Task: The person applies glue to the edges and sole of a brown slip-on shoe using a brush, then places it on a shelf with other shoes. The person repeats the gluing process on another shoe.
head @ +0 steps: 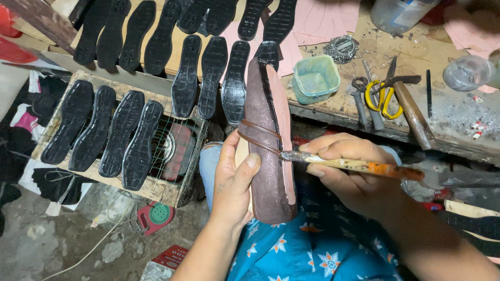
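Observation:
My left hand (232, 182) grips a shoe upper on a last (265, 140), sole side up, dark brown with a pink edge and a brown band around its middle. My right hand (341, 169) holds a brush with an orange-stained wooden handle (359, 166); its bristle end touches the right edge of the shoe's underside. Both hands are over my lap, which is covered in blue cloth with star flowers.
Several black rubber soles (125, 135) lie in rows on a wire crate and a board to the left and ahead. On the wooden bench to the right stand a green square cup (315, 78), yellow-handled scissors (380, 96), a hammer (411, 112) and a clear jar (466, 73).

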A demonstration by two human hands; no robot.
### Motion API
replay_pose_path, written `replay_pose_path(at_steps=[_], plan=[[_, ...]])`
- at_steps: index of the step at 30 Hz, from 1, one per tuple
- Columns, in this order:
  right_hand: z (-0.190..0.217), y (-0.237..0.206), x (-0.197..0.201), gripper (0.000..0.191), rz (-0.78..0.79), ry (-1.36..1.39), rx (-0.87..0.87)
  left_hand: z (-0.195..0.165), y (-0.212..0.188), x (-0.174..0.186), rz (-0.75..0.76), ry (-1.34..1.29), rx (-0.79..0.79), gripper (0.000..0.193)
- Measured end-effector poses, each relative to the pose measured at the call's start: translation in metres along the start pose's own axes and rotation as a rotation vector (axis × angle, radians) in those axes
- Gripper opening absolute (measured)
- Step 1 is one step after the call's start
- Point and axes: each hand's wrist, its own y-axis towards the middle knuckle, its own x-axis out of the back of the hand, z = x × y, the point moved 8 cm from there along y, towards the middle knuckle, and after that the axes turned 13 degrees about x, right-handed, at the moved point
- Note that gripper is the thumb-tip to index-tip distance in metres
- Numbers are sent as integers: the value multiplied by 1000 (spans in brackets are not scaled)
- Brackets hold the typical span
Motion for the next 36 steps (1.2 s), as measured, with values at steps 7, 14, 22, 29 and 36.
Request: replay_pose_path(at_steps=[7, 14, 22, 29, 36], plan=[[17, 4, 3, 29, -122, 17, 155, 0, 1, 0, -5, -14, 8, 68], [22, 13, -3, 33, -49, 10, 234, 0, 2, 2, -43, -29, 2, 63], [24, 18, -7, 35, 90, -95, 238, 0, 5, 6, -64, -29, -7, 63], [-11, -11, -5, 33, -115, 377, -54, -2, 4, 5, -28, -26, -16, 71], [-15, -13, -2, 32, -144, 287, 15, -5, 2, 2, -10, 31, -32, 74]])
